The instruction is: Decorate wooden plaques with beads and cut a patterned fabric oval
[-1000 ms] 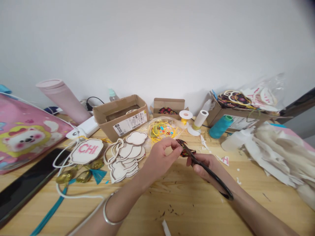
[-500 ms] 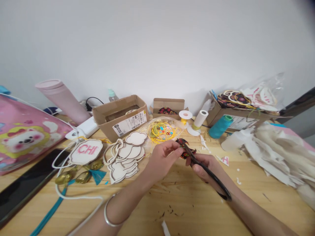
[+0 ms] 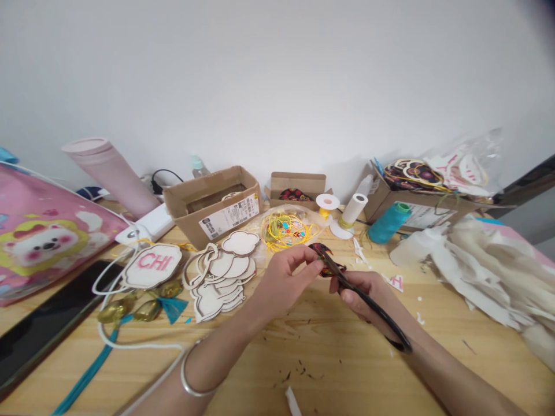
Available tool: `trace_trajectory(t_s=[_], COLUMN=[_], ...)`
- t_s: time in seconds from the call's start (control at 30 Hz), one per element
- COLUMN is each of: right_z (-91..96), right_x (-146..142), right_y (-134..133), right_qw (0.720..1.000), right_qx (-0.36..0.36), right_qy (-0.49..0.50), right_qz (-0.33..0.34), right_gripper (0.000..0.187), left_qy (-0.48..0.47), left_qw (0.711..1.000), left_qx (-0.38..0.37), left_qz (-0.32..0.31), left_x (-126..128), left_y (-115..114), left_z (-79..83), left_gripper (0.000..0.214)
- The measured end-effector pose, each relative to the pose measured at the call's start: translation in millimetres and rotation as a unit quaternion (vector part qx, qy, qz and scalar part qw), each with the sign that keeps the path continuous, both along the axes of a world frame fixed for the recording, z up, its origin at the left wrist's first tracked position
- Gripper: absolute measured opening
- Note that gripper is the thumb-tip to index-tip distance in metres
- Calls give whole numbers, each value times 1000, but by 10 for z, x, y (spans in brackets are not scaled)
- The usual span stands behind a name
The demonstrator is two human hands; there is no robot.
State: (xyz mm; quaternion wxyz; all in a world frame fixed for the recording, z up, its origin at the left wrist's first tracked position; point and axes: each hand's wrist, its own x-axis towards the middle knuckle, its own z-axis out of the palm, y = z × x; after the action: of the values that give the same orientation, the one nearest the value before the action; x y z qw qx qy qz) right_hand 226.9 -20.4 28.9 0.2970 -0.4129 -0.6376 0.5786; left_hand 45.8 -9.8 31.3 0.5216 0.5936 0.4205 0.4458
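Observation:
My left hand (image 3: 284, 276) pinches a small dark patterned piece (image 3: 324, 259) with red and green marks above the wooden table (image 3: 329, 358). My right hand (image 3: 364, 292) grips black scissors (image 3: 368, 306); the blades reach up into the piece, and the handles point back toward my wrist. A silver bangle (image 3: 191, 375) sits on my left wrist. Just left of my left hand lies a stack of white cloud-shaped cutouts (image 3: 223, 271).
A "CHI" tag (image 3: 152, 264) with white cord, cardboard boxes (image 3: 214, 205), yellow cord (image 3: 288, 228), thread spools (image 3: 388, 222), white scraps (image 3: 489, 271), a pink bag (image 3: 41, 237), a pink cylinder (image 3: 110, 173) and a black tablet (image 3: 47, 323) surround the hands.
Both hands stay nearly still; the piece has turned slightly in my left fingers and the scissors have shifted a little along it.

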Motion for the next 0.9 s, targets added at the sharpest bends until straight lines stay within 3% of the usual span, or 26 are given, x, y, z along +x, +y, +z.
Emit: trace_trajectory(t_s=[0.9], right_z=[72], right_x=[-24], right_y=[15], right_qw=[1000], right_qx=[-7], right_qy=[0], right_qz=[-2], right_gripper=[55], left_qy=[-33], left_qw=[998], left_qx=[-49], left_qz=[15], left_x=[-2], left_y=[-5], left_z=[122], left_gripper=[14])
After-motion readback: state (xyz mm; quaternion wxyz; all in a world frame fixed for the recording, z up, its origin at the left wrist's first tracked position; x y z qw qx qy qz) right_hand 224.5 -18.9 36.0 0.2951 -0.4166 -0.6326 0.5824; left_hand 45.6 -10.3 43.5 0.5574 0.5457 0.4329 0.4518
